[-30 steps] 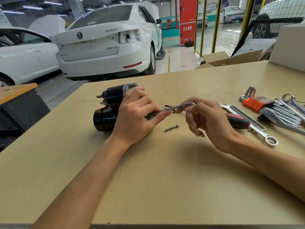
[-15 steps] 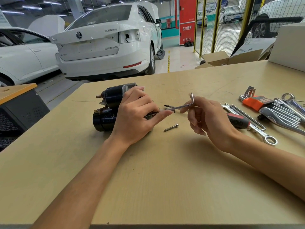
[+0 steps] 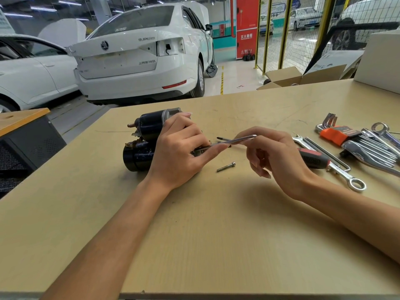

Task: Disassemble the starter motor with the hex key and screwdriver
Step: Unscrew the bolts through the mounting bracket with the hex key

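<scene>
The black starter motor (image 3: 141,144) lies on its side on the tan table (image 3: 194,234), left of centre. My left hand (image 3: 180,152) grips its right end, with the index finger stretched along the hex key (image 3: 229,141). The key's long arm runs into the motor's hidden end. My right hand (image 3: 275,154) pinches the key's bent end, which lies flat. A loose bolt (image 3: 226,166) rests on the table below the key. The red-and-black screwdriver (image 3: 313,158) lies behind my right hand, its tip (image 3: 219,138) showing beyond the key.
Spanners (image 3: 337,169) and an orange holder of hex keys (image 3: 342,135) lie at the table's right side. A white box (image 3: 381,61) stands at the far right corner. White cars (image 3: 138,57) are parked beyond the table.
The hex key's short arm pointed up half a second ago and now lies flat again, turned by my right hand. My left hand and the motor have stayed put.
</scene>
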Tool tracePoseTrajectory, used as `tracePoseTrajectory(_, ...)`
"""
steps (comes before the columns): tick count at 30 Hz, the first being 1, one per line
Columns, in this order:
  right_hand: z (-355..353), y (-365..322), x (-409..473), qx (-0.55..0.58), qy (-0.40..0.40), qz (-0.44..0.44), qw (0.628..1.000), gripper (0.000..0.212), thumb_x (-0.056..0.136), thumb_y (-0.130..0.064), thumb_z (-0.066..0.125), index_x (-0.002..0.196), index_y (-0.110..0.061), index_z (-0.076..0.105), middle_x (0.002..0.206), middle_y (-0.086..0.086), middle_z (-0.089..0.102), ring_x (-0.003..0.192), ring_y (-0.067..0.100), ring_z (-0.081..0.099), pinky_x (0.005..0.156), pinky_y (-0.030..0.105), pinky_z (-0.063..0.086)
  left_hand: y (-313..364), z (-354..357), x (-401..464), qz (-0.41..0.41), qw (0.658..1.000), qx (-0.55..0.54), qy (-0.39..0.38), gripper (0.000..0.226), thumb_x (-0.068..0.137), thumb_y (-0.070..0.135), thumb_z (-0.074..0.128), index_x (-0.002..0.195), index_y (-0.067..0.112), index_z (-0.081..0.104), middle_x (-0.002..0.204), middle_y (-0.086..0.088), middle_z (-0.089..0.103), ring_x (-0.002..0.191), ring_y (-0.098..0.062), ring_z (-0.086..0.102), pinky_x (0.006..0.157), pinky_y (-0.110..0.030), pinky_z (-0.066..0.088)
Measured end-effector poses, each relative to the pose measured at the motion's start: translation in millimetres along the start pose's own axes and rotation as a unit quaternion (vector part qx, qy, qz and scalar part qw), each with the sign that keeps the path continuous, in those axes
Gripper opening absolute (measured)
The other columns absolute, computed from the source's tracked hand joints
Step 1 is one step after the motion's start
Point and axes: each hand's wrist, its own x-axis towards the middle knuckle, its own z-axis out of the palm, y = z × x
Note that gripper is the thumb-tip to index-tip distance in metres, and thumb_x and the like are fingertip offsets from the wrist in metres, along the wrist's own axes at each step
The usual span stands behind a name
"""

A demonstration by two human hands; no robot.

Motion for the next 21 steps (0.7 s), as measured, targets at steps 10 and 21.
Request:
tracePoseTrajectory(10,1.2,-1.8,1.3,0.039,-0.024,0.016,0.999,0.048,0.098,-0.039,0.047,0.068,-0.009,0.068,0.048,0.005,0.043,0.040,0.018,0.038,0.039,0.022,0.031,-1.4,0.2,-0.7,0.006,1.000,0.003,-0.004,0.040,0.086,0.040,0.071,0.068,0.005,0.075,0.065,-0.005,0.067,0.076,-0.031,0.063,0.106,-0.033,0.035)
tracePoseTrajectory(21,2.6,0.4,0.5,-0.012,0.033,0.015,0.999,0.030,0.100,-0.008,0.044,0.090,-0.016,0.071,0.048,0.003,0.045,0.041,0.016,0.038,0.038,0.019,0.030,-1.2,1.5,-1.2,-0.008,1.000,-0.013,0.002,0.042,0.090,0.041,0.066,0.069,0.006,0.075,0.067,-0.003,0.067,0.081,-0.025,0.060,0.109,-0.030,0.033)
